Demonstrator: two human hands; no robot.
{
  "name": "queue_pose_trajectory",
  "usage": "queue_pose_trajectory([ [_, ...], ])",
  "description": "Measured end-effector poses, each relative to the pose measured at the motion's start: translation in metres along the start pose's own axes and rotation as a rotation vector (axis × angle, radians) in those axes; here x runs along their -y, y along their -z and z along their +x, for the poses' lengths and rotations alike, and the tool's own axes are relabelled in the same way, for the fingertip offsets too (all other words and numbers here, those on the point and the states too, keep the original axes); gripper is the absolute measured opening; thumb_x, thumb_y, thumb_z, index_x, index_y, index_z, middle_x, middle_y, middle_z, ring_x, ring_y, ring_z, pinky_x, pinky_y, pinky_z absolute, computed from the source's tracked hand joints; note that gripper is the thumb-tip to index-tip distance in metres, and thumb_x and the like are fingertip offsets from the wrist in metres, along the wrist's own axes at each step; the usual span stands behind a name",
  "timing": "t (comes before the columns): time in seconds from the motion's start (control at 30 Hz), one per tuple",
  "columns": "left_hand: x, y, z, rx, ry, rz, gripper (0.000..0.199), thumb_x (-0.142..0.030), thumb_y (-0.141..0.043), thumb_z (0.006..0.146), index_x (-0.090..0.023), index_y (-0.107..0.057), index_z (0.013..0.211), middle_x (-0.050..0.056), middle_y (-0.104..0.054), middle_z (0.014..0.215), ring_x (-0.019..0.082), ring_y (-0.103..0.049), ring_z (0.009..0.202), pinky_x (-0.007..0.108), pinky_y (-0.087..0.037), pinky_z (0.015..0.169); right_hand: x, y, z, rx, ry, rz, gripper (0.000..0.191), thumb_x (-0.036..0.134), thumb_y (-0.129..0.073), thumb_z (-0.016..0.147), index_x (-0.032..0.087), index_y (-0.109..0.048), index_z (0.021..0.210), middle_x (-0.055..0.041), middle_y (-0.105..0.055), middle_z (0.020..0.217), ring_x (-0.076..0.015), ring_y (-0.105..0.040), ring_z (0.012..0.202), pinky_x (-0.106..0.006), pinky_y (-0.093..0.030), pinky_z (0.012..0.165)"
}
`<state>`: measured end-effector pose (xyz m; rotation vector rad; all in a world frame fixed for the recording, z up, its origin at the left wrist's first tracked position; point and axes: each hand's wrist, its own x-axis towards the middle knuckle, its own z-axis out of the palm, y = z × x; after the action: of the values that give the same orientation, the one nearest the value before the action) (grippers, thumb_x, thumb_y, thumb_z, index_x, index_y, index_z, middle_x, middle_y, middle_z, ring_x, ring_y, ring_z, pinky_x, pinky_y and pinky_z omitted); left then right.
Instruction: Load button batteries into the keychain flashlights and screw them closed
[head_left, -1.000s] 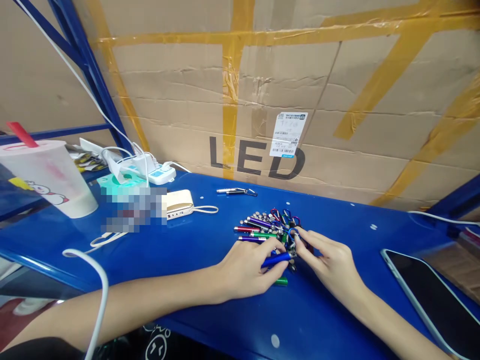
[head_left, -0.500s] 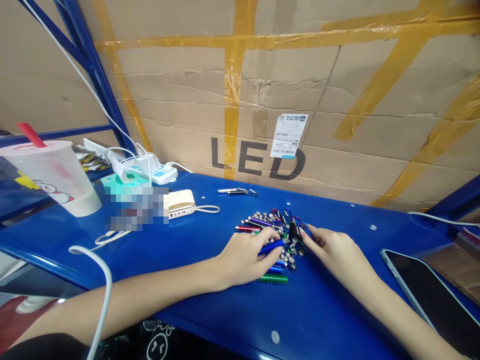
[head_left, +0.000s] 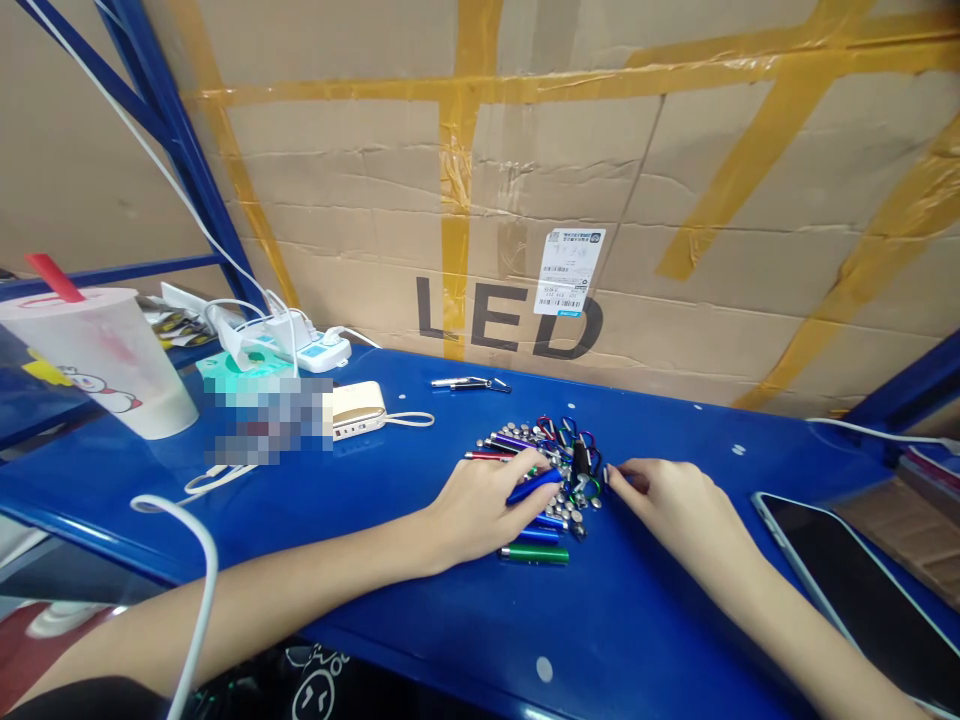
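Note:
My left hand (head_left: 480, 505) is closed around a blue metal tube (head_left: 534, 487), its open end pointing right over a pile of small parts. Just right of the pile, my right hand (head_left: 667, 495) pinches a tiny silvery piece (head_left: 606, 476) between thumb and finger. Round silver button-like pieces (head_left: 576, 517) are heaped between the hands, with coloured carabiner clips (head_left: 589, 440) behind them. A green tube (head_left: 536, 553) lies in front of the pile, and a red tube (head_left: 484, 456) and a purple one (head_left: 514, 441) are on its left side.
Farther back lie silver and black pens (head_left: 471, 384). A cream power bank (head_left: 358, 408), power strip (head_left: 324, 352) and plastic cup (head_left: 112, 360) stand left. A phone (head_left: 862, 590) lies right. A large taped carton (head_left: 337, 220) rises behind the blue table (head_left: 420, 640).
My right hand has drawn back slightly from the clips and now shows a small silvery piece at its fingertips. My left hand still holds the blue tube, now tilted more. The view has shifted slightly.

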<state>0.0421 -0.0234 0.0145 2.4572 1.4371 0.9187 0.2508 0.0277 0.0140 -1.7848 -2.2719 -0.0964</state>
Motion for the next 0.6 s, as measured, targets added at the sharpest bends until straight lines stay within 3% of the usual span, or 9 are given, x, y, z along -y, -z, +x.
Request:
queue_pose_trajectory([
  [0.17,0.001,0.000,0.000,-0.020,-0.029,0.013,0.024,-0.039,-0.040,0.089,-0.020,-0.055,0.093,-0.004,-0.065,0.069,0.011,-0.061,0.060,0.019,-0.040,0.055,0.009,0.006,-0.006,-0.141,0.198,0.369,0.032,0.043,-0.044,0.085,0.022,-0.067,0.081,-0.0024,-0.064,0.067,-0.0134,-0.055,0.050,-0.024,-0.040,0.047],
  [0.3,0.003,-0.003,-0.001,0.006,-0.070,0.034,0.025,-0.041,-0.041,0.088,-0.020,-0.055,0.093,-0.002,-0.067,0.076,0.012,-0.063,0.065,0.020,-0.042,0.057,0.023,0.008,-0.017,-0.141,0.326,0.754,0.030,0.040,-0.046,0.086,0.019,-0.067,0.088,-0.0052,-0.063,0.079,-0.0103,-0.053,0.050,-0.022,-0.044,0.047],
  [0.43,0.005,-0.005,-0.003,0.036,-0.124,0.066,0.029,-0.043,-0.039,0.089,-0.019,-0.054,0.098,0.000,-0.069,0.081,0.015,-0.066,0.071,0.021,-0.045,0.060,0.031,0.005,-0.024,-0.061,0.319,0.965,0.023,0.036,-0.056,0.081,0.018,-0.069,0.080,-0.0055,-0.063,0.079,-0.0094,-0.054,0.048,-0.021,-0.046,0.044],
  [0.6,0.005,-0.005,-0.004,0.019,-0.083,0.077,0.029,-0.042,-0.038,0.089,-0.019,-0.053,0.098,0.000,-0.069,0.082,0.015,-0.066,0.073,0.021,-0.045,0.059,0.028,-0.001,-0.021,-0.034,0.172,1.133,0.016,0.033,-0.067,0.071,0.019,-0.070,0.077,-0.0033,-0.064,0.071,-0.0077,-0.052,0.042,-0.020,-0.046,0.041],
])
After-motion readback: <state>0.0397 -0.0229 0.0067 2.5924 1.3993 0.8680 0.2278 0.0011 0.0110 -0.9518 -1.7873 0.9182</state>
